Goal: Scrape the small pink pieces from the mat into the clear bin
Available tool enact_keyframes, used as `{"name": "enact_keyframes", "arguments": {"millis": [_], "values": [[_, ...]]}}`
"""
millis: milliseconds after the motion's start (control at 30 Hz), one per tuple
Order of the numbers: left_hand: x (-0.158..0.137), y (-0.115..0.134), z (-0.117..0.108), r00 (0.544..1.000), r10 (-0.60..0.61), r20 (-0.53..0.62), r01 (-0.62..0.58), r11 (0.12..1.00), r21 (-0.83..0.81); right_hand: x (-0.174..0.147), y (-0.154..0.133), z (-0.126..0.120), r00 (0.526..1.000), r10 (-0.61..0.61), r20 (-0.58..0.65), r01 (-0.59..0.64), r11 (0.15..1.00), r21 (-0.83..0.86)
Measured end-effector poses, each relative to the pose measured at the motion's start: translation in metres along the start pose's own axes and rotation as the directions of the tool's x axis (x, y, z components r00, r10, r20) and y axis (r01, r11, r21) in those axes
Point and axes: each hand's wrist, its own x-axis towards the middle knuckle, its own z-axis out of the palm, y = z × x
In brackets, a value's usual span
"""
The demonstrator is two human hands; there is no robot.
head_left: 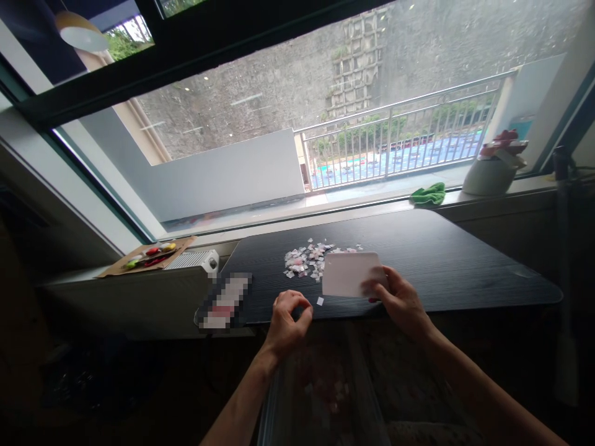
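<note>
My right hand (402, 303) grips the right edge of a thin white board (346, 275) with rounded corners, held up in front of me over the table. Just left of it, my left hand (290, 316) is curled with thumb and forefinger brought together in a pinch. Whether anything small is between those fingertips, I cannot make out. One small white square piece (320, 301) lies on the table beside them. Behind the board spreads a loose pile of small whitish square pieces (304, 257), partly hidden by it.
The dark table (441, 254) stands against a window sill. At its left end lies a pixelated patch (227, 300). On the sill are colourful items on brown cardboard (151, 254), a green cloth (427, 194) and a pale round container (490, 173). Below the table's front edge it is dark.
</note>
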Motion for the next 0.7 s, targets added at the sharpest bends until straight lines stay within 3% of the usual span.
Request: {"name": "enact_keyframes", "arguments": {"millis": [133,233,333,567,633,700], "values": [[0.019,-0.015,0.006,0.985,0.002,-0.171,0.013,0.996,0.091,0.000,0.006,0.005,0.998,-0.028,0.056,0.029,1.000,-0.010],[0.027,-0.023,0.014,0.976,0.020,-0.216,0.021,0.982,0.190,-0.002,0.009,0.003,0.991,-0.066,0.114,0.075,0.994,-0.077],[0.026,-0.025,0.020,0.967,0.027,-0.254,0.035,0.972,0.234,-0.005,0.009,-0.015,0.984,-0.130,0.122,0.151,0.971,-0.185],[0.023,-0.023,0.023,0.969,0.009,-0.246,0.046,0.975,0.219,-0.010,-0.005,-0.097,0.971,-0.215,-0.109,0.138,0.866,-0.480],[0.023,-0.022,0.023,0.971,0.000,-0.239,0.053,0.975,0.217,-0.008,-0.009,-0.111,0.960,-0.234,-0.152,0.112,0.821,-0.560],[0.023,-0.021,0.023,0.972,-0.007,-0.235,0.060,0.974,0.217,-0.003,-0.012,-0.114,0.956,-0.225,-0.189,0.085,0.828,-0.554]]}}
